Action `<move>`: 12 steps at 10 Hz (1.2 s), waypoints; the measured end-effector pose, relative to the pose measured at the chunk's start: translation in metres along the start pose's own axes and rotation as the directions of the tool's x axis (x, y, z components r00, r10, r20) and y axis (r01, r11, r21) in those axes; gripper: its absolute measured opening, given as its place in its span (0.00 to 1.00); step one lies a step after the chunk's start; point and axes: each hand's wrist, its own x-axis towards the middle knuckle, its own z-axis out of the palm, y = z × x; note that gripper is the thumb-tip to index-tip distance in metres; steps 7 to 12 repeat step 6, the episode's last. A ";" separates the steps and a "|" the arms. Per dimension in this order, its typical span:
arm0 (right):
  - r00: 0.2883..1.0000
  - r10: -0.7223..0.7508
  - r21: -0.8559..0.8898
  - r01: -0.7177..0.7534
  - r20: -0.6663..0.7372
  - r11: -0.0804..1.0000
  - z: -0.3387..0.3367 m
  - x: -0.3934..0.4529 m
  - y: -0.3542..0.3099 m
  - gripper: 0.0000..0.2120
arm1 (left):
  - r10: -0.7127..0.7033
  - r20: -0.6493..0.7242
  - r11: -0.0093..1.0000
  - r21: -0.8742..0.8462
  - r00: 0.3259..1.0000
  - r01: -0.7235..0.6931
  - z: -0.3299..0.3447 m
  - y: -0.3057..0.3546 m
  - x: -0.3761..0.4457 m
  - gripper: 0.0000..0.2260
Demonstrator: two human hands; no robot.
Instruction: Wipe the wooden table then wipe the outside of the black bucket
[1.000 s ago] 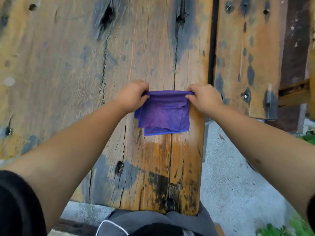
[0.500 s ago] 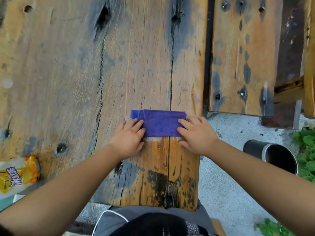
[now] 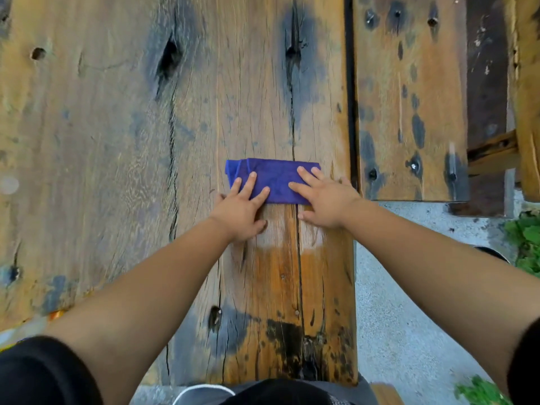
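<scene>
Head view: step 1 of 2 is in hand, wiping the weathered wooden plank table [image 3: 122, 159]. A folded purple cloth [image 3: 274, 178] lies flat on the plank near the table's right edge. The left hand [image 3: 239, 213] and the right hand [image 3: 324, 204] both press it down with fingers straight and spread; neither grips it. The wood just below the cloth looks darker and glossy, seemingly wet, so I judge only this strip is wiped.

The next move calls for even downward pressure from both palms while sliding the cloth, and care over the long cracks and knot holes, where the fabric could snag.

The black bucket [image 3: 493, 252] shows only as a dark rim sliver behind the right forearm, on the grey concrete ground [image 3: 394, 317]. A second stained wooden plank [image 3: 409, 97] lies just right of the table, with green plants [image 3: 523, 241] beyond.
</scene>
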 end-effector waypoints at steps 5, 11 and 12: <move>0.982 0.156 -0.144 -0.140 0.105 0.980 -0.046 0.048 -0.001 0.50 | -0.054 0.066 0.998 0.016 0.996 0.053 -0.058 -0.017 0.041 0.37; 0.983 0.184 -0.079 -0.182 0.020 0.980 -0.045 0.028 -0.013 0.52 | -0.033 -0.073 0.999 0.008 0.997 0.034 -0.080 -0.001 0.024 0.39; 0.983 0.184 -0.079 -0.182 0.020 0.980 -0.045 0.028 -0.013 0.52 | -0.033 -0.073 0.999 0.008 0.997 0.034 -0.080 -0.001 0.024 0.39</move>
